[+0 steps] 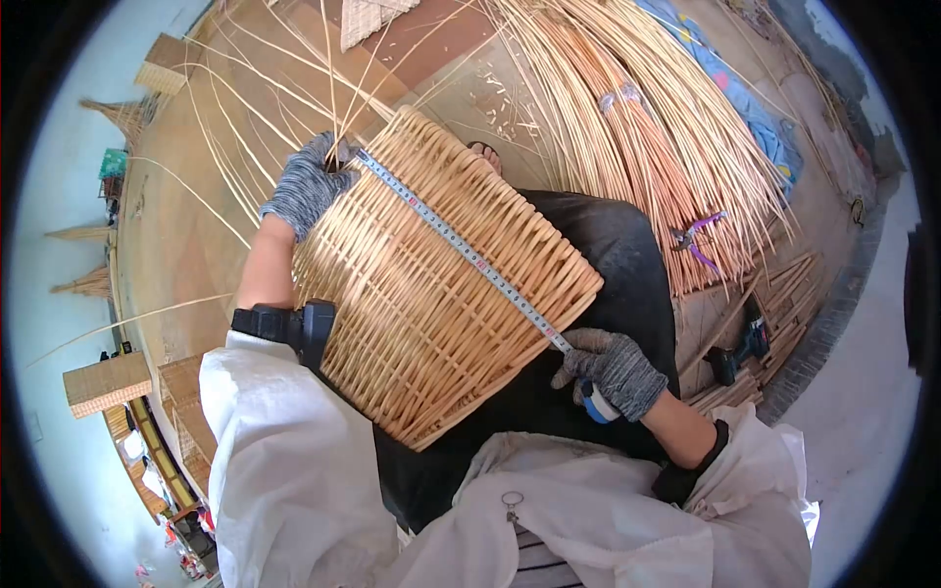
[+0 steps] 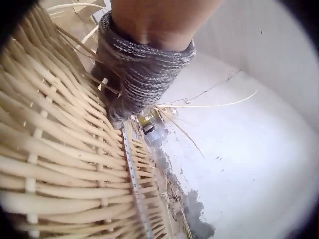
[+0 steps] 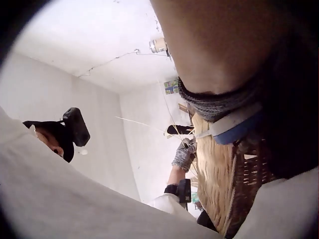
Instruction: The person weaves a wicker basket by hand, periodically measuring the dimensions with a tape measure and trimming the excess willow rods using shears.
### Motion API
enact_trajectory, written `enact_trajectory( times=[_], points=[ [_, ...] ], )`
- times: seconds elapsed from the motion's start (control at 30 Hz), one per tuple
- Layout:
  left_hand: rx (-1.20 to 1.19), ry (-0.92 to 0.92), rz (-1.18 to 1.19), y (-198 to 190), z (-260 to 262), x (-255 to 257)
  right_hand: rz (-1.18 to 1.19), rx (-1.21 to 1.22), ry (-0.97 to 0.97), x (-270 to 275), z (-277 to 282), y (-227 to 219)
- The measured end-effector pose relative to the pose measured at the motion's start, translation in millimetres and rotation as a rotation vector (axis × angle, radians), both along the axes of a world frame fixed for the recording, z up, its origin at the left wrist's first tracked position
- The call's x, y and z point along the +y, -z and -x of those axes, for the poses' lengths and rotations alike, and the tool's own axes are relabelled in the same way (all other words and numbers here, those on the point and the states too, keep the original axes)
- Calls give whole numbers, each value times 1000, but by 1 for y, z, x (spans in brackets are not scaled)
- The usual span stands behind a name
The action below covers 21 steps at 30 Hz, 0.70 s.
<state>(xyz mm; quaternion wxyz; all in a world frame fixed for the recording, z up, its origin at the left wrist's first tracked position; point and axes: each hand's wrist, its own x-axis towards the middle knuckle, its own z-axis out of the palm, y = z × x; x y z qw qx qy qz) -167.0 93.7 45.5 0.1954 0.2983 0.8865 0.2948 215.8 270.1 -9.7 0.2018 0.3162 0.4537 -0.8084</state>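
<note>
A woven wicker basket point(image 1: 421, 294) lies tilted across the person's lap. A tape measure's blade point(image 1: 461, 246) stretches straight along its side, close to one edge. The gloved left hand point(image 1: 307, 188) pinches the blade's end at the upper corner, beside long loose canes. In the left wrist view, its glove point(image 2: 142, 74) is at the top of the blade point(image 2: 132, 172), with the fingertips partly hidden. At the lower right corner, the gloved right hand point(image 1: 622, 374) grips the blue-and-white tape measure case point(image 1: 597, 404); the case point(image 3: 237, 128) also shows in the right wrist view.
Bundles of long canes point(image 1: 627, 127) lie on the floor at upper right, with purple-handled pliers point(image 1: 698, 238) on them. A cordless drill point(image 1: 740, 348) lies among cut sticks. Uncut canes point(image 1: 225, 127) fan out past the basket's far left corner. A woven box point(image 1: 108, 382) stands at left.
</note>
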Motion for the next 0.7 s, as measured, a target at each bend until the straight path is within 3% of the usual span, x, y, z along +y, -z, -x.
enact_trajectory(
  times=[0.1,0.2,0.27,0.33,0.4,0.43,0.47,0.53,0.6,0.63,0.67,0.7],
  points=[
    [13,28,-24,4,1,-2,-62,-8,-34,-1,1,-6],
    [-164,2,-195,19,8,-7,-161,2,-153,-1,0,-1],
    [-71,-110,-26,13,8,-1,-103,86,139,-4,-1,-12],
    [42,-88,161,4,7,2,12,185,500,-1,-1,-20],
    [166,-260,139,-13,-19,-2,71,250,630,19,-5,-23],
    [152,-337,95,-35,-45,-2,113,246,645,35,-9,-21],
    [136,-409,49,-61,-75,-5,-9,240,617,51,-13,-17],
    [194,-457,-121,-86,-109,-26,74,299,584,89,-19,1],
    [160,-556,-373,-101,-128,-45,-119,304,600,119,-2,3],
    [163,-604,-485,-117,-133,-61,-133,307,415,135,3,-10],
    [168,-651,-596,-131,-135,-80,-226,356,478,130,21,-13],
    [124,-679,-808,-133,-129,-105,-314,392,397,128,33,-20]
  ],
)
